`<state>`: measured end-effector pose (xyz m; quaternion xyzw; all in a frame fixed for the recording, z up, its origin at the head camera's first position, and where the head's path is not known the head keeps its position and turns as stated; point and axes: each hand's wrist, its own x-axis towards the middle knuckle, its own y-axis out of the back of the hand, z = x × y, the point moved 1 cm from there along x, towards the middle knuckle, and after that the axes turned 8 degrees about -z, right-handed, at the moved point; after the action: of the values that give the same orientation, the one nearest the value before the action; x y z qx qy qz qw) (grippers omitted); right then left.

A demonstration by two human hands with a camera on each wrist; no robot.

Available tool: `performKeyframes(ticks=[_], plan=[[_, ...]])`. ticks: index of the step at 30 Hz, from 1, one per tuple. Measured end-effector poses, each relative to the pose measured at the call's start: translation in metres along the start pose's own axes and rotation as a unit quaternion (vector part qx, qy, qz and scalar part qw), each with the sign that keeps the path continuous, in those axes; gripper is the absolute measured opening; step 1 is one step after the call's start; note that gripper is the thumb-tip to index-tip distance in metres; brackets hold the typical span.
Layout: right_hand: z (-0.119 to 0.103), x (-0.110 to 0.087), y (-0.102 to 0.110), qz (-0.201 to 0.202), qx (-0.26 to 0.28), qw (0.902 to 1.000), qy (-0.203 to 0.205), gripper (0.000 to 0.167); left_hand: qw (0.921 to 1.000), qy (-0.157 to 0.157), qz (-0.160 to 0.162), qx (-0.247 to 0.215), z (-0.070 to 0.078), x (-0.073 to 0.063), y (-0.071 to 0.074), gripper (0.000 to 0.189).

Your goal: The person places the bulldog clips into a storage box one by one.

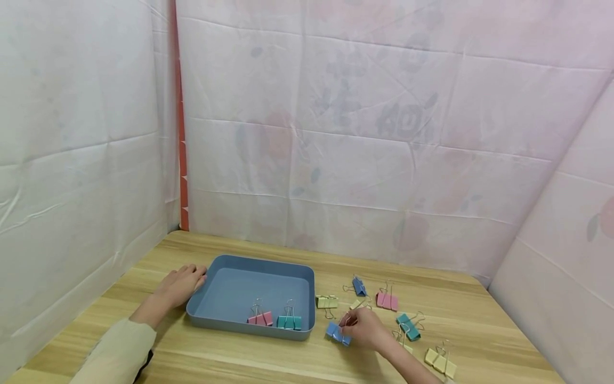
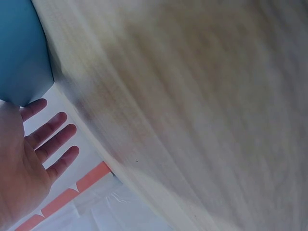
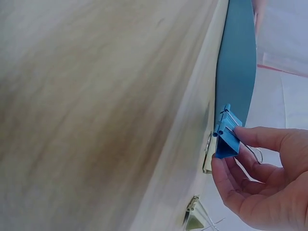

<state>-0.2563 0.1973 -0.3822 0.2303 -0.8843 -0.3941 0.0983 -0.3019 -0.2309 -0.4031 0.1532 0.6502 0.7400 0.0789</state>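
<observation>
We saw the right hand pinching a light blue binder clip between thumb and fingers, so the clip sat at the fingertips, on the left of that hand. It was just to the right of the tray, outside its near right corner; we could not tell whether it touched the table.

We saw the left hand at the tray's left side, its fingers extended and slightly spread, touching the wall.

Inside the tray, along the near wall, we found a pink clip with a teal clip to its right.

Just right of the tray lay a yellow clip, on the far side of the pinched one. Farther off we noted a dark blue clip, and to the right of the right hand a second teal clip.
</observation>
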Motion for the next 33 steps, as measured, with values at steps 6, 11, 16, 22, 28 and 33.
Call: performKeyframes(ticks=[6, 11, 16, 22, 28, 33], plan=[[-0.004, -0.001, 0.001, 0.0, -0.004, 0.9998, 0.02, 0.004, 1.0, 0.0, 0.002, -0.002, 0.001, -0.002, 0.001, 0.019], [-0.006, -0.001, 0.001, -0.001, 0.004, 0.9997, 0.023, 0.005, 1.0, 0.0, 0.001, -0.002, 0.001, -0.002, 0.002, 0.019], [-0.01, -0.002, 0.002, -0.004, 0.015, 0.9997, 0.021, 0.005, 1.0, 0.0, -0.001, -0.001, 0.0, -0.001, 0.002, 0.019], [-0.016, -0.001, 0.002, -0.007, 0.016, 0.9996, 0.021, 0.004, 1.0, 0.001, -0.004, -0.003, 0.0, -0.001, 0.001, 0.019], [-0.024, 0.001, 0.002, -0.007, 0.018, 0.9998, 0.01, 0.004, 1.0, 0.0, -0.001, -0.001, -0.001, 0.0, 0.001, 0.02], [-0.031, 0.005, 0.003, -0.007, 0.013, 0.9998, 0.011, 0.006, 1.0, 0.0, -0.002, -0.003, 0.0, -0.001, 0.001, 0.021]])
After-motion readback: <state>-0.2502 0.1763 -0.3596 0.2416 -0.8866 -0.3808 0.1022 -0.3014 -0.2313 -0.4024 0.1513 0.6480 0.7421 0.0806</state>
